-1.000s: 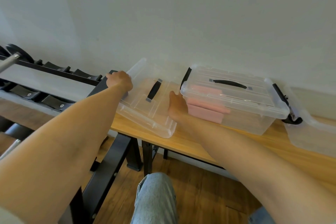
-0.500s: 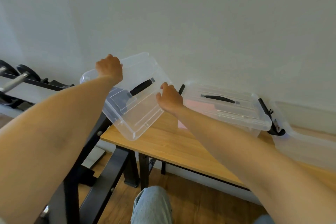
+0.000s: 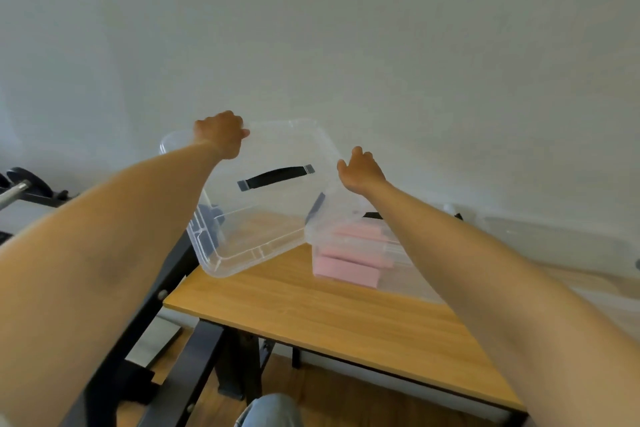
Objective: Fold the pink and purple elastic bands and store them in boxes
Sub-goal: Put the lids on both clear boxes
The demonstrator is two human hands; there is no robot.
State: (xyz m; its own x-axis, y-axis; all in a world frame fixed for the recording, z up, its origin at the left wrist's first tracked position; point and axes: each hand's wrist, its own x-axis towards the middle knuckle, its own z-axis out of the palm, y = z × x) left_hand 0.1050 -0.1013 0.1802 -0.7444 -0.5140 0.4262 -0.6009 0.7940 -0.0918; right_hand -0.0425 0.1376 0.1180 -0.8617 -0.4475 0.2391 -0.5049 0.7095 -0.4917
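Left hand point(image 3: 221, 133) gripping far rim of clear lidded box point(image 3: 256, 218), right hand point(image 3: 362, 166) curled on its side, box raised tilted over worktop point(image 3: 311, 308), pink folded bands point(image 3: 349, 260) inside neighbouring clear box point(image 3: 401, 274).

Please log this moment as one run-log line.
left hand: holds clear box rim | right hand: holds opposite rim | clear box: lifted, tilted above table | pink bands: in neighbouring box
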